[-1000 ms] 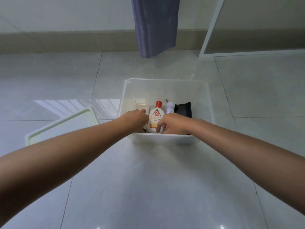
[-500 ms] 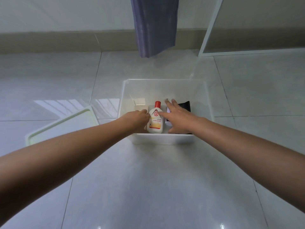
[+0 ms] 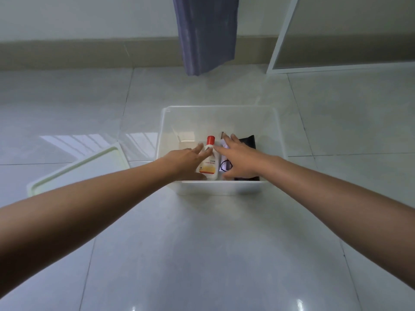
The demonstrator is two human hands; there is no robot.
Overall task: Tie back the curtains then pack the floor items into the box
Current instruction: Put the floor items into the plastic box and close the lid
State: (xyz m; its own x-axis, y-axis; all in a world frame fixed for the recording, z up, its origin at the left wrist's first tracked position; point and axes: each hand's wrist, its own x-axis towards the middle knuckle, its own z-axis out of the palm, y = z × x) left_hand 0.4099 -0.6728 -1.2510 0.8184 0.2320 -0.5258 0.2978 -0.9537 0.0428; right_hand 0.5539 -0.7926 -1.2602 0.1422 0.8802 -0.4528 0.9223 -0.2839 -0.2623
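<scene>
Both forearms reach out from the bottom corners over the glossy tiled floor (image 3: pixel 202 254), meeting at the near wall of the clear box (image 3: pixel 221 189), which sits open on the tiles. The left hand (image 3: pixel 184 159) is inside the box on the left, fingers stretched forward and loose, two fingertips lying against the shoulder of the bottle (image 3: pixel 208 163) without curling round it. That bottle, white with a red cap and a yellow band on its label, lies in the box right between the two hands, cap pointing away. The right hand (image 3: pixel 241 159) is spread flat just to the right of it, forefinger reaching toward the bottle's neck, palm pressed down over a small white item (image 3: pixel 224 166) with a dark cord loop and over a black item (image 3: pixel 248 141); nothing is gripped there either. The white item is mostly hidden under the palm, so what it is, I cannot tell. Left of the box a pale green-rimmed lid (image 3: pixel 78 171) lies flat on the floor, near but apart. Beyond the box, a purple curtain (image 3: pixel 206 32) hangs above the floor before the wall, with a white frame (image 3: pixel 279 41) to its right.
</scene>
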